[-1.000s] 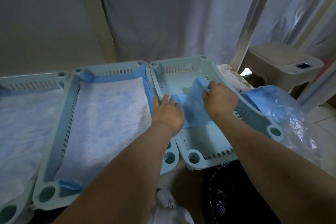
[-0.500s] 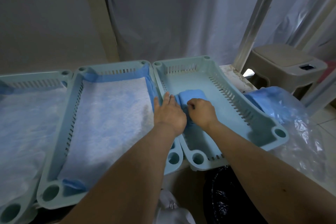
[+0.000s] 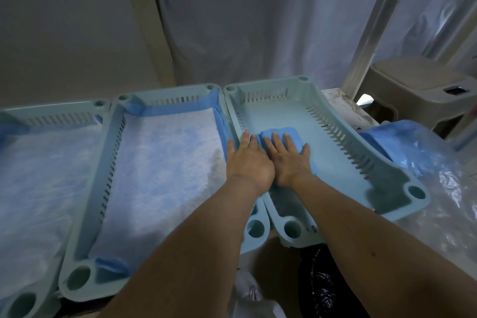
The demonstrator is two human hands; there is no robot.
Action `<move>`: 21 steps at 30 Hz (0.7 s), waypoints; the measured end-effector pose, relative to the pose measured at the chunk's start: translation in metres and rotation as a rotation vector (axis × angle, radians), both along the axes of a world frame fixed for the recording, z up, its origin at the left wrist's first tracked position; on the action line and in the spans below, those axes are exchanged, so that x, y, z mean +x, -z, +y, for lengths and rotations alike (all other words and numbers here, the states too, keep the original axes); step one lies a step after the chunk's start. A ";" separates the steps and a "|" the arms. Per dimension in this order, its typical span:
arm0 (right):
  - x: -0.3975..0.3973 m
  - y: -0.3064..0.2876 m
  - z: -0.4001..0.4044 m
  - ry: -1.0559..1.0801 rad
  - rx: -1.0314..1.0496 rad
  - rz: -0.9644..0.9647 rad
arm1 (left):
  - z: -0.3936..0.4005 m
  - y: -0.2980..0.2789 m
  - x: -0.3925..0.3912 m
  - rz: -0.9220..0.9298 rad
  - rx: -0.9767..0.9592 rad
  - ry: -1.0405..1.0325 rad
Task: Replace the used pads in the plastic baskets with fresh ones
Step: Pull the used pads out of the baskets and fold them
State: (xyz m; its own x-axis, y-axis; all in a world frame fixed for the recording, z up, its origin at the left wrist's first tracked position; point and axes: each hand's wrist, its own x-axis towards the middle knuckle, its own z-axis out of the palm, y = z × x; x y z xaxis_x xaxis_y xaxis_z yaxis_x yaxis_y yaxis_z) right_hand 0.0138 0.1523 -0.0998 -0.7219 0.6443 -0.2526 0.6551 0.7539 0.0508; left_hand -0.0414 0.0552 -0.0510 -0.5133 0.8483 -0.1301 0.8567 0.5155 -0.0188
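Left hand (image 3: 247,162): flat, fingers straight, lying over the basket edge beside the pad.
Right hand (image 3: 290,160): flat, fingers spread, pressing the pad.
Pad (image 3: 290,134): blue, folded, inside the right basket (image 3: 343,121).

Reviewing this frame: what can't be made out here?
- Folded blue pad: near part hidden under the right hand and left hand, head view.
- Left basket: cut off by the frame's left edge.
- Plastic bag contents: blurred behind crinkled film.
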 end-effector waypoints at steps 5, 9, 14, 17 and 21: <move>-0.003 0.002 0.002 -0.007 0.008 -0.047 | 0.000 0.000 0.000 -0.015 0.018 -0.009; -0.004 0.001 0.006 -0.011 -0.045 -0.048 | 0.002 0.001 -0.002 -0.020 0.011 0.001; -0.003 -0.014 0.025 0.260 -0.287 0.596 | -0.001 0.001 -0.003 -0.054 0.026 0.009; 0.009 -0.025 0.038 0.653 -0.251 0.710 | -0.001 0.002 -0.004 -0.060 0.021 0.015; 0.015 -0.028 0.041 0.777 -0.414 0.559 | -0.001 0.002 -0.004 -0.047 -0.004 0.022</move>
